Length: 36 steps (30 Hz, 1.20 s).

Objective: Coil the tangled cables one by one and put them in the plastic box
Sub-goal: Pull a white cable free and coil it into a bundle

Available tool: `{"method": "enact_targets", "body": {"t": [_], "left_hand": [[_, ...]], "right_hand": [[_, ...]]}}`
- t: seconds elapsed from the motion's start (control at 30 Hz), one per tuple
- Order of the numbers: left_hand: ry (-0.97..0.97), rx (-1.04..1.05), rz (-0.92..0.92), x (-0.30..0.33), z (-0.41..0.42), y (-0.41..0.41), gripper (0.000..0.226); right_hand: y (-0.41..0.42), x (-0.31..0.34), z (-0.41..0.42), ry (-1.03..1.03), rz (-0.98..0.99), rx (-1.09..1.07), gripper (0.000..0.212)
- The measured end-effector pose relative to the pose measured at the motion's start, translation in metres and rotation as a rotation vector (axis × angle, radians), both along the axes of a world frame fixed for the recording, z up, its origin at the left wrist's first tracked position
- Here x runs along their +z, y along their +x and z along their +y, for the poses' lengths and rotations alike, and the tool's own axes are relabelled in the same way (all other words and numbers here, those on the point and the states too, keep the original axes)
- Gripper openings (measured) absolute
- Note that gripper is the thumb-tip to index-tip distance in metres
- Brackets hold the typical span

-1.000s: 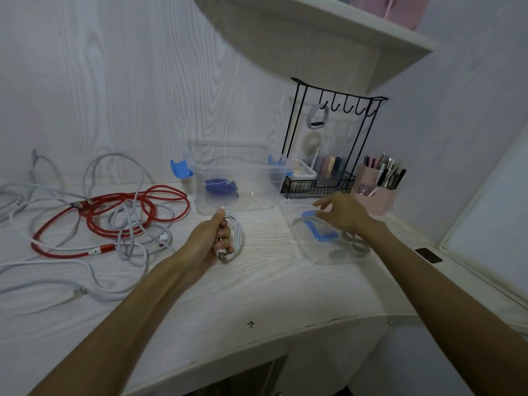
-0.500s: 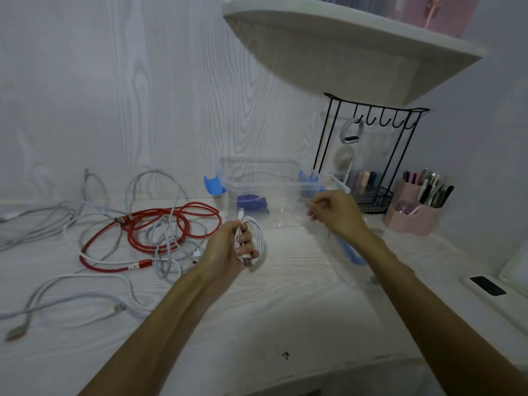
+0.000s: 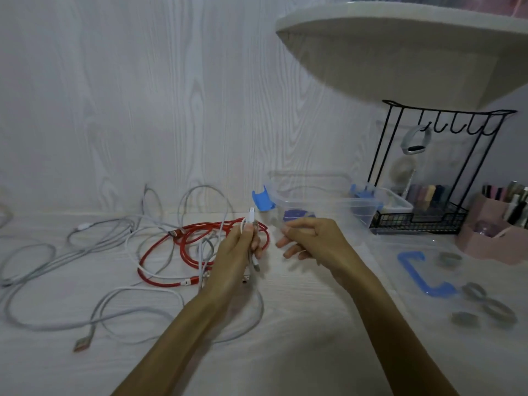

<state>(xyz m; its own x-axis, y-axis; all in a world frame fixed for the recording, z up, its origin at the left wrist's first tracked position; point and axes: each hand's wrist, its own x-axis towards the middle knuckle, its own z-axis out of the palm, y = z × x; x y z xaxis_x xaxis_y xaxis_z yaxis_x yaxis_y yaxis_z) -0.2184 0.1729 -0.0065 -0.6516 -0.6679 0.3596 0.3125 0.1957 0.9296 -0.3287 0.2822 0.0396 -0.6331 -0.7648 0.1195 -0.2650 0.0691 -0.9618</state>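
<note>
Head view shows 2 hands low in the middle, above a pale wood bench [image 3: 300,352]. The left hand [image 3: 233,260] grips a coiled white cable [image 3: 251,244] with its fingers curled round the loops. One white plug sticks up above the thumb, and another plug end hangs down below the fingers. The right hand [image 3: 307,241] is just beside it, a little apart. Its fingers are loosely bent and it holds nothing that I can see.

Behind the right hand stands the clear plastic box [image 3: 337,200] with blue clips on its 2 ends. It is open on top, and something blue or purple lies inside it. I cannot tell what that is. The box lid [image 3: 423,252], clear with a blue handle, lies flat on the bench to the right of the right hand. A few small grey rings [image 3: 485,305] lie on and by the lid.

To the left of the left hand lies a red cable [image 3: 160,280] in loose loops. White and grey cables [image 3: 94,284] are tangled over it and spread far out to the left across the bench.

At the back right stands a black wire rack [image 3: 423,221] with hooks, and a grey band hangs from 1 hook. A pink pen holder [image 3: 485,241] sits beside the rack. A white shelf [image 3: 400,30] hangs on the wall above.
</note>
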Motion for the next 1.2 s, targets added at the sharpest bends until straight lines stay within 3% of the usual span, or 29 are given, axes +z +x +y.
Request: {"method": "enact_targets", "body": {"t": [0.1, 0.23, 0.53, 0.67, 0.9, 1.07, 1.2], "left_hand": [[-0.1, 0.113, -0.012, -0.001, 0.008, 0.002, 0.031], [-0.069, 0.123, 0.004, -0.003, 0.013, 0.003, 0.028], [0.139, 0.004, 0.003, -0.001, 0.016, -0.001, 0.039], [0.079, 0.021, -0.011, -0.006, 0.017, -0.002, 0.044], [0.019, 0.005, -0.139, -0.02, 0.013, 0.004, 0.053], [0.191, 0.118, 0.009, -0.006, 0.01, 0.002, 0.045], [0.298, 0.05, 0.056, -0.005, 0.01, 0.003, 0.048]], "right_hand": [[0.01, -0.013, -0.004, 0.017, 0.061, -0.118, 0.012], [0.019, -0.021, -0.012, -0.011, 0.12, -0.206, 0.016], [0.024, -0.021, -0.014, -0.046, -0.042, -0.236, 0.023], [0.027, -0.02, -0.012, -0.048, -0.056, -0.209, 0.022], [0.032, -0.024, -0.016, -0.043, 0.14, -0.247, 0.022], [0.039, -0.028, -0.015, -0.093, 0.327, -0.286, 0.02], [0.042, -0.027, -0.016, -0.16, 0.454, -0.307, 0.006]]}}
